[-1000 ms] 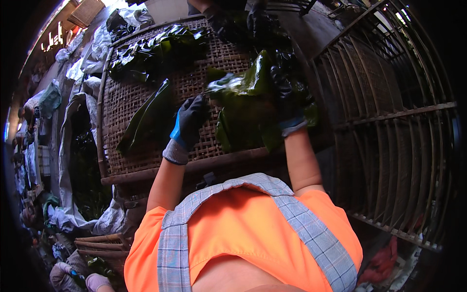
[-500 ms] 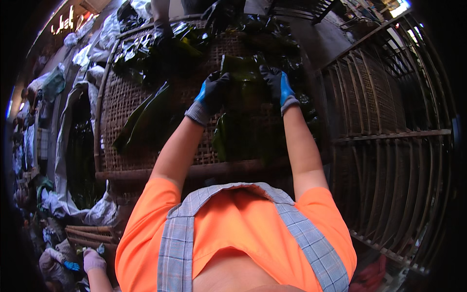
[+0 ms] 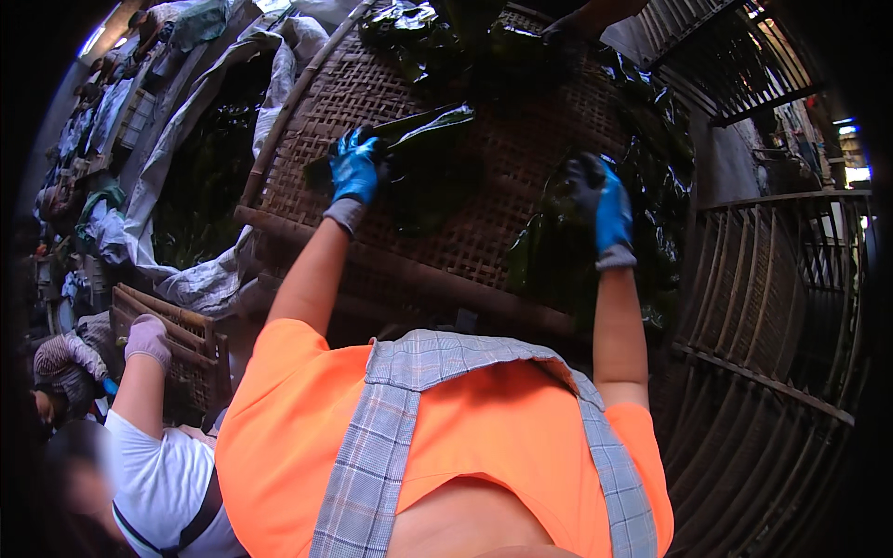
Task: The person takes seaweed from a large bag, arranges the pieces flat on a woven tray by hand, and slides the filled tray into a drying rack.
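My left hand (image 3: 356,172), in a blue and dark glove with a grey cuff, is closed at the left end of a long, glossy dark green leaf-like sheet (image 3: 433,126). That sheet lies on a woven bamboo tray (image 3: 312,116). My right hand (image 3: 603,205), gloved alike, is over another dark green sheet (image 3: 539,246) at the tray's right side. Blur and shadow hide its fingertips, so its grip does not show.
More wet dark sheets (image 3: 409,42) cover the tray's far side, where another person's arm (image 3: 605,17) reaches in. Slatted racks (image 3: 744,270) stand on the right. At left are a white-lined container (image 3: 149,223) of dark green material and a person in white (image 3: 177,474).
My hands have moved apart; before, they were spreading one sheet between them. My view has turned, so the tray appears tilted and the person in white at left shows more.
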### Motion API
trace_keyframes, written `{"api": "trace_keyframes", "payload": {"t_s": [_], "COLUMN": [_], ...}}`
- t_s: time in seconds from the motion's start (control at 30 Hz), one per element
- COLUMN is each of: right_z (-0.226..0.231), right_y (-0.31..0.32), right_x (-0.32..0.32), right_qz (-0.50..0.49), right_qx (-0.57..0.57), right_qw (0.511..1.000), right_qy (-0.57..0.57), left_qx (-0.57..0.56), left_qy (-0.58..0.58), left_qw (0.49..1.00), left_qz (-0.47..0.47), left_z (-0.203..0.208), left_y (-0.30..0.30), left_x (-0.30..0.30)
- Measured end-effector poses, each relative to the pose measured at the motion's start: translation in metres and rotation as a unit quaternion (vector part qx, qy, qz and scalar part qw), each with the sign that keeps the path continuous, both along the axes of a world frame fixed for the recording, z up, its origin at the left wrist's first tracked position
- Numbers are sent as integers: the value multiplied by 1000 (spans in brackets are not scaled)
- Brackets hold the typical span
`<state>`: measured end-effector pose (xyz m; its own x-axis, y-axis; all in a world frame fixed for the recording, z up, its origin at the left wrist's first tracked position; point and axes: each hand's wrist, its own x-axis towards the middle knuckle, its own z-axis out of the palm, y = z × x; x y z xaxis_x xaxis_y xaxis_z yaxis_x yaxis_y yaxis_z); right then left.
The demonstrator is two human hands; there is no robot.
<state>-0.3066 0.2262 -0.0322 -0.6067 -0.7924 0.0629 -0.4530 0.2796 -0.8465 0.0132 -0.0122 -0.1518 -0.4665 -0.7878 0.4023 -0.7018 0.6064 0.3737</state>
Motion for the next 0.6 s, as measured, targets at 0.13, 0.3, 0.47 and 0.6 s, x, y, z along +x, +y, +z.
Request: {"api": "trace_keyframes", "payload": {"t_s": [0.13,0.3,0.47,0.6], "right_z": [-3,-17,-87,-37], "right_y": [-51,-123,-194,-192], "right_x": [65,99,119,166], "right_qz": [113,108,96,148], "right_qx": [6,-14,16,93], "right_qw": [993,892,817,876], "right_qy": [-34,-439,-569,-449], "left_qx": [307,386,465,500], "left_qy": [334,368,341,449], "left_qw": [879,822,799,715], "left_qz": [-145,-197,-174,-193], "left_z": [-2,32,-4,2], "left_y": [-50,-38,-1,17], "left_x": [18,35,33,47]}}
